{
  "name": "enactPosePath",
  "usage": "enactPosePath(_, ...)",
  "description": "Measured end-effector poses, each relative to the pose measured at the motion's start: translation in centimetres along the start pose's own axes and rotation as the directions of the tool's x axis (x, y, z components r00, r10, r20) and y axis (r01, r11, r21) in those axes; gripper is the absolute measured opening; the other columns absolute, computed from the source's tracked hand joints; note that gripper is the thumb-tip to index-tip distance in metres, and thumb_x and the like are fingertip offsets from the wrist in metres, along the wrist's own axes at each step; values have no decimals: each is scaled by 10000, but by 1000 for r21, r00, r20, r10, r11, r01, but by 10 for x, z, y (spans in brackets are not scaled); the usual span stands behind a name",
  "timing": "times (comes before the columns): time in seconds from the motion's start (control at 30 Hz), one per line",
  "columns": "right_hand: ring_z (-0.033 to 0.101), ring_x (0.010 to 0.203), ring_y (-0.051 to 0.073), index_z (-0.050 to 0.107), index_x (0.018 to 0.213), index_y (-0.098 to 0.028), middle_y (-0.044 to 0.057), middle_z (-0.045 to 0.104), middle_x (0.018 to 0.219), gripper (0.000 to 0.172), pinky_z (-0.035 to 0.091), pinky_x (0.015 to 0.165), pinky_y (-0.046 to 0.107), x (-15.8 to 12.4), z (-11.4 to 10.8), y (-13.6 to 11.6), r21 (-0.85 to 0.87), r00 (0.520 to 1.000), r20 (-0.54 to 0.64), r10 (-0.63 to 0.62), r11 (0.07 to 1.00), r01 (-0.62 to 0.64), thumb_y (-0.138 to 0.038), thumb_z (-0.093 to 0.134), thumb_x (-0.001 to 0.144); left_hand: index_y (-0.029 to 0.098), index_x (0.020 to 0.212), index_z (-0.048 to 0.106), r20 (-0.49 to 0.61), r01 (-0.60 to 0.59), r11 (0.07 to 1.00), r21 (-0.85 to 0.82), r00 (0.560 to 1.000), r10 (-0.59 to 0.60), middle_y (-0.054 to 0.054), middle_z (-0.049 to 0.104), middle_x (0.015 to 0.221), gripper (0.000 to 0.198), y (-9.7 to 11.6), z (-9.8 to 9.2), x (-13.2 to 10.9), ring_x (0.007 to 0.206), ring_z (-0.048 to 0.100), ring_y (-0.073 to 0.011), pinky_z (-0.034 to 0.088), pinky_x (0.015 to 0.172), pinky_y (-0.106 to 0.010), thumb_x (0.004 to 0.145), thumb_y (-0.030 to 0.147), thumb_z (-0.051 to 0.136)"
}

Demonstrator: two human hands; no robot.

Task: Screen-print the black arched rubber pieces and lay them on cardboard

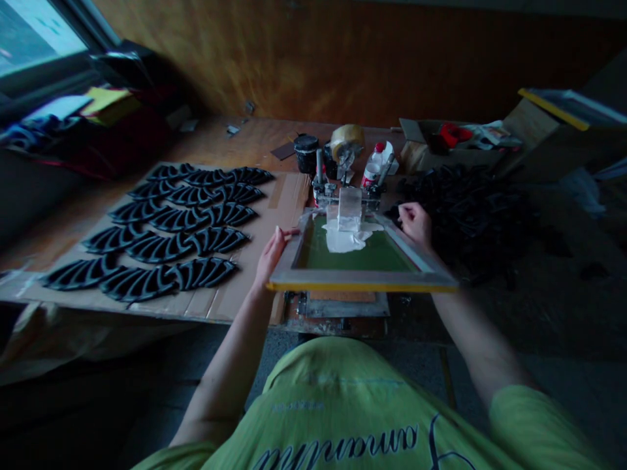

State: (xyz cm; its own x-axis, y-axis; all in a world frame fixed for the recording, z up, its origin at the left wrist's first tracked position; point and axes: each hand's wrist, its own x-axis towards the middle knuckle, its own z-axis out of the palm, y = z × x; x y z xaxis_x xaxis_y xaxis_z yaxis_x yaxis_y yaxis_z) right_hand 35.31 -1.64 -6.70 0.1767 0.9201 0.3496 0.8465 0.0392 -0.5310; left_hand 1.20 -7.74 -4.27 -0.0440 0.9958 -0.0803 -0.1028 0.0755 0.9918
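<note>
In front of me a screen printing frame (362, 285) is raised at its near edge over a small base plate (343, 305). White ink (345, 241) lies on its green mesh, with a pale squeegee block (350, 207) standing in it. My left hand (272, 253) is at the frame's left side, its fingers stretched out; whether it touches the frame is unclear. Beyond the right rim is my right hand (416, 223), fingers curled in, beside a heap of black pieces (470, 215). What those fingers may pinch cannot be made out.
Rows of black ribbed, wing-shaped pieces (161, 245) lie on cardboard (223, 297) at left. Behind the frame stand a black tub (306, 151), a tape roll (347, 138) and a red-capped bottle (373, 164). An open carton (416, 147) sits at back right.
</note>
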Motion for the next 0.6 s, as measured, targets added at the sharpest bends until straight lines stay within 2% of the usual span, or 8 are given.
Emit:
enactPosePath(0.1, 629, 662, 115, 704, 846, -129, 2, 696, 726, 321, 538, 612, 211, -41, 20, 16, -28, 991, 133, -32, 999, 36, -349, 513, 979, 207, 1135, 619, 18, -63, 991, -122, 998, 65, -78, 724, 1016, 586, 32, 19, 27, 859, 703, -177, 573, 688, -299, 905, 705, 412)
enactPosePath(0.23, 662, 927, 207, 686, 828, -160, 89, 717, 933, 206, 534, 844, 319, -101, 64, 0, -109, 910, 350, -220, 956, 273, -356, 747, 847, 215, 1216, 566, -4, -116, 981, -154, 993, 117, -100, 735, 1008, 639, 41, 31, 49, 928, 718, -190, 577, 704, -290, 896, 738, 387)
enactPosePath(0.33, 642, 979, 246, 649, 891, -163, 135, 703, 967, 137, 504, 840, 339, -120, 79, -21, -211, 903, 411, -126, 950, 229, -295, 641, 928, 213, 1255, 547, -68, -33, 979, -201, 997, 20, -106, 739, 1036, 639, 8, 38, 24, 893, 721, -187, 568, 677, -272, 890, 727, 439)
enactPosePath(0.37, 644, 949, 244, 636, 915, -165, 136, 700, 947, 140, 497, 812, 332, -123, 81, -29, -224, 910, 409, -65, 960, 169, -287, 583, 961, 199, 1248, 558, -40, 60, 977, -205, 997, -70, -119, 742, 1038, 654, -8, 42, 8, 880, 722, -196, 565, 662, -273, 877, 729, 469)
enactPosePath(0.4, 644, 923, 243, 624, 940, -169, 134, 697, 933, 159, 491, 791, 330, -126, 81, -38, -221, 916, 401, -14, 969, 111, -290, 531, 986, 173, 1211, 586, 64, 221, 960, -174, 975, -213, -139, 746, 1017, 670, -26, 47, -11, 864, 724, -217, 561, 641, -281, 848, 733, 521)
enactPosePath(0.47, 642, 924, 247, 608, 977, -177, 130, 691, 940, 183, 484, 790, 336, -136, 82, -57, -160, 921, 388, 7, 985, 60, -299, 475, 1007, 163, 1194, 617, 281, 534, 844, -54, 819, -500, -166, 748, 1040, 707, -58, 57, -47, 897, 726, -269, 573, 647, -331, 797, 748, 584)
enactPosePath(0.53, 635, 994, 242, 611, 981, -192, 116, 690, 988, 152, 485, 850, 340, -146, 81, -72, 4, 895, 422, -143, 988, 156, -265, 479, 999, 170, 1122, 645, 312, 627, 775, -79, 754, -578, -156, 749, 1032, 670, -81, 64, -70, 936, 721, -274, 582, 692, -352, 815, 757, 544)
enactPosePath(0.6, 630, 1062, 217, 629, 971, -212, 91, 697, 1057, 147, 484, 925, 339, -149, 76, -71, 223, 835, 433, -340, 938, 267, -209, 483, 985, 163, 1010, 651, 248, 624, 769, -139, 774, -583, -138, 751, 946, 619, -91, 59, -73, 877, 725, -252, 576, 693, -342, 824, 741, 533)
